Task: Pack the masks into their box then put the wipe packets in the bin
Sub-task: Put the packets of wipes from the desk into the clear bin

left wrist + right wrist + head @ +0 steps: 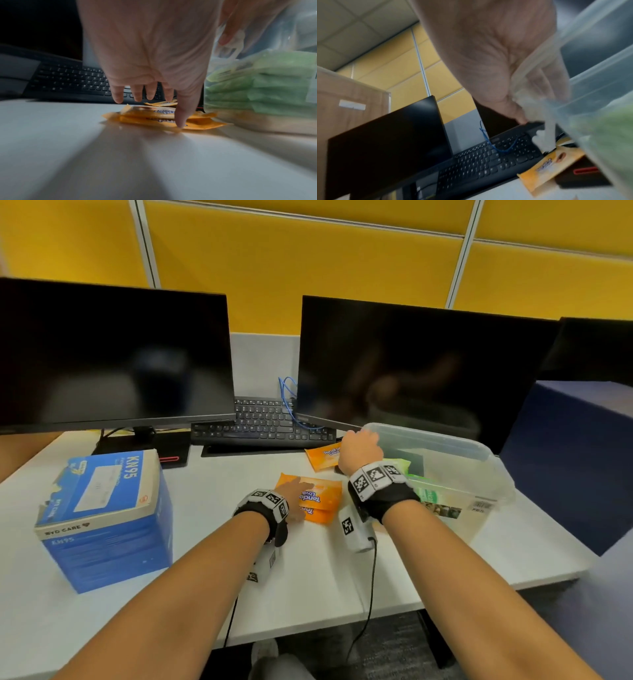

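Counting three orange wipe packets [317,499]

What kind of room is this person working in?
Most likely an office cubicle. Two dark monitors and a black keyboard sit on a white desk, with yellow partition panels behind.

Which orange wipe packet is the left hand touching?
The left hand touches the top packet of the near stack, not the lone orange packet by the keyboard.
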